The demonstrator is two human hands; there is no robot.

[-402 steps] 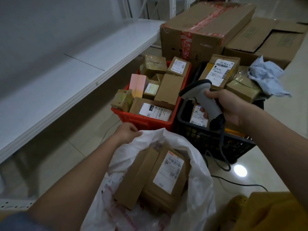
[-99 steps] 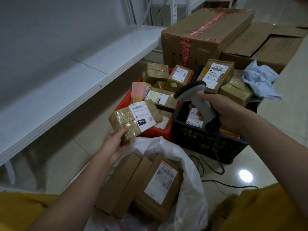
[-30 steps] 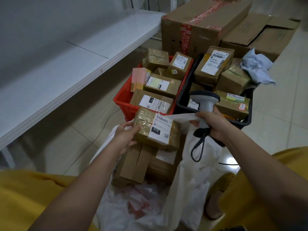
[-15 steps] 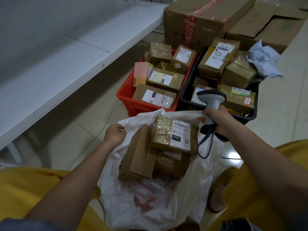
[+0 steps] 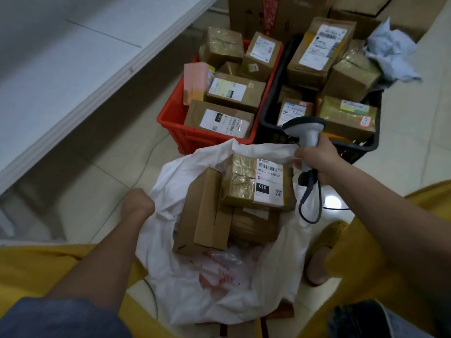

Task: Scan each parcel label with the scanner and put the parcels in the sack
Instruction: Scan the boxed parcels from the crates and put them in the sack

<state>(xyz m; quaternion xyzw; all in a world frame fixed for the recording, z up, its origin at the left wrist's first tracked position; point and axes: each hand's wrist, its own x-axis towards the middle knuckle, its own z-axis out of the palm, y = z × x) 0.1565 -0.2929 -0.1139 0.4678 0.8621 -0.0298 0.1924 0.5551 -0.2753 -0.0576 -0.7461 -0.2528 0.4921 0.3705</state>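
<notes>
A white sack (image 5: 219, 284) lies open on the floor between my arms. Inside it, a tape-wrapped parcel (image 5: 253, 181) with a white "010" label lies on top of plain brown boxes (image 5: 202, 215). My left hand (image 5: 136, 203) grips the sack's left rim. My right hand (image 5: 314, 159) holds the grey scanner (image 5: 308, 129) by its handle and also pinches the sack's right rim. The scanner's head points up and left, and its black cable loops down below my hand.
A red crate (image 5: 175, 120) and a black crate (image 5: 268, 111) full of labelled parcels stand just beyond the sack. Large cardboard boxes (image 5: 275, 13) sit behind them, crumpled paper (image 5: 390, 52) at the right. A white shelf (image 5: 73, 69) runs along the left.
The "010" parcel went from my left hand into the sack a second ago. My left hand has since moved to the sack's left rim; my right hand keeps the scanner.
</notes>
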